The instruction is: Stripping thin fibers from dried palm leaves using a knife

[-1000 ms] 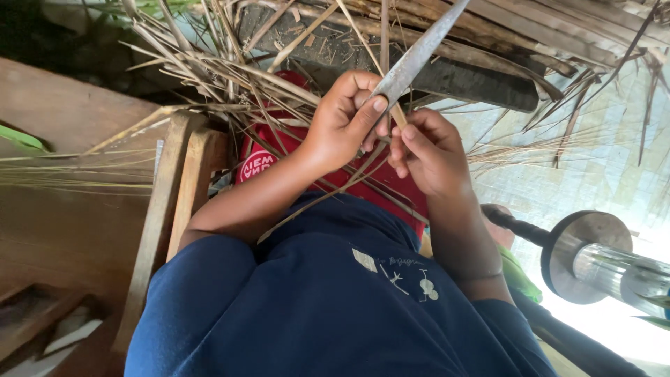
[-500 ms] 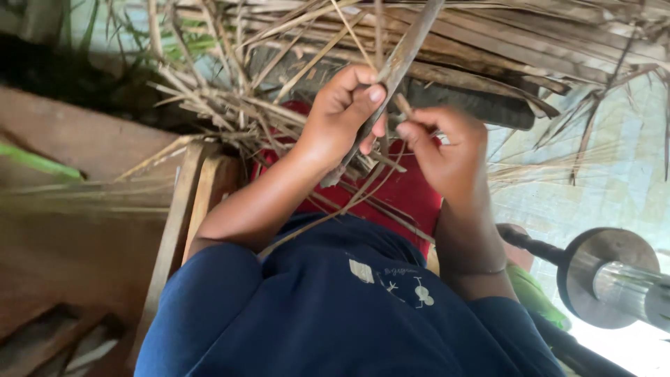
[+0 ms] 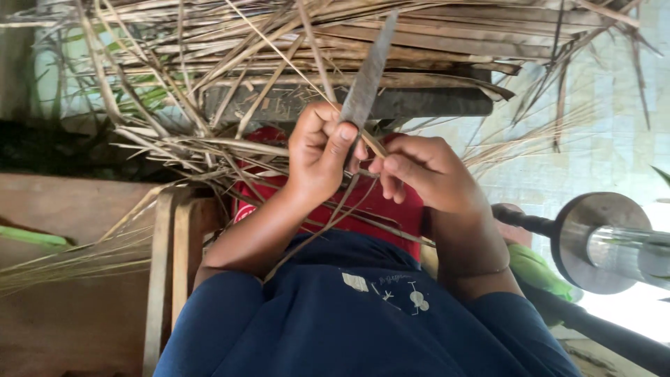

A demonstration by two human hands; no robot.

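A heap of dry palm leaves point(image 3: 447, 35) fills the top of the view, its loose strands spreading down to the left over a dark plank point(image 3: 419, 103) that lies beneath it. A red cloth point(image 3: 391, 202) shows below the heap, and just under it the front of a dark blue shirt point(image 3: 363, 314) with a small pale print. At the left stands a wooden frame point(image 3: 167, 265) of pale slats, with a bundle of thin pale ribs point(image 3: 63, 262) lying across it. At the right a round metal disc point(image 3: 593, 241) sits on a dark bar, near a green cloth point(image 3: 534, 269), over a pale tiled floor point(image 3: 614, 139).
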